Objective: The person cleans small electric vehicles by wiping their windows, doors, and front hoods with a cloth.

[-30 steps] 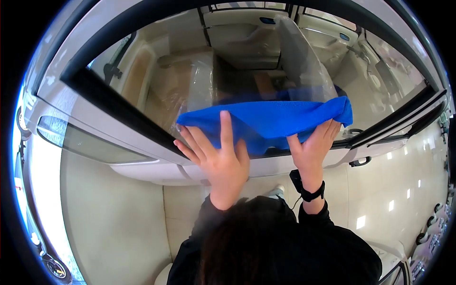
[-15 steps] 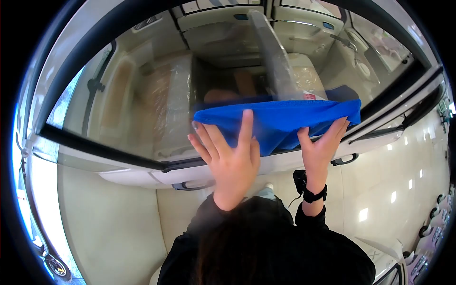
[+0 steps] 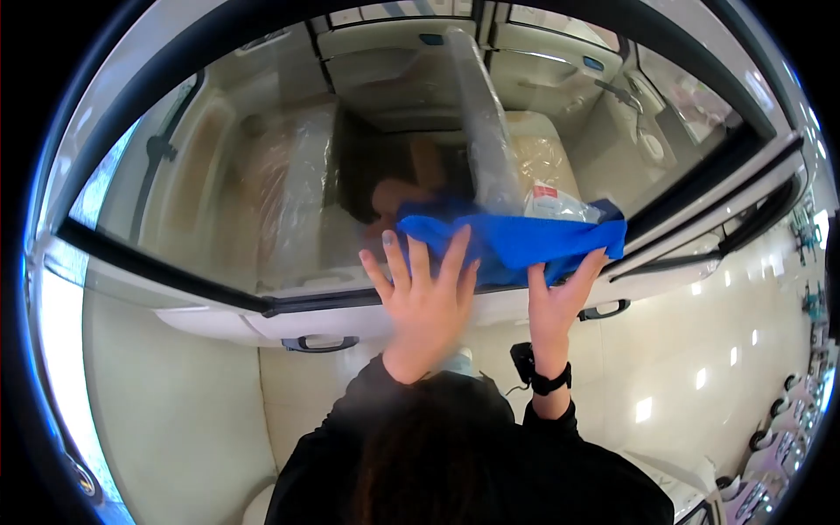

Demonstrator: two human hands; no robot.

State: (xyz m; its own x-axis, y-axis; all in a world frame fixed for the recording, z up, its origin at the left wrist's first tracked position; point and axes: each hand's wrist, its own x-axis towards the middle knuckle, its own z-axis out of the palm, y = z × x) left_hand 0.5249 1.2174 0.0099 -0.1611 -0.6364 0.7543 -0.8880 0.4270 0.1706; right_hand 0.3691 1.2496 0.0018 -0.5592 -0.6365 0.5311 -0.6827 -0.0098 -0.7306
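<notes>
A blue cloth (image 3: 525,238) lies bunched against the lower part of a car's side window (image 3: 367,140), near the bottom frame. My left hand (image 3: 424,306) rests on the cloth's left end with its fingers spread; its outer fingers reach past the cloth over the glass. At the right end, my right hand (image 3: 560,302) has the cloth between thumb and fingers. A black band (image 3: 551,382) circles my right wrist. The undersides of both hands, toward the glass, are hidden.
Through the glass show seats (image 3: 302,192) in clear plastic wrap and a red-and-white label (image 3: 547,194). Below the window are door handles (image 3: 320,344). A side mirror (image 3: 766,223) juts out at right. Several small wheeled vehicles (image 3: 774,455) stand on the shiny floor (image 3: 665,359).
The cloth's upper edge has slipped lower and its left end has drawn in to the right, looking more crumpled. Both hands have shifted slightly within the view, which has also moved.
</notes>
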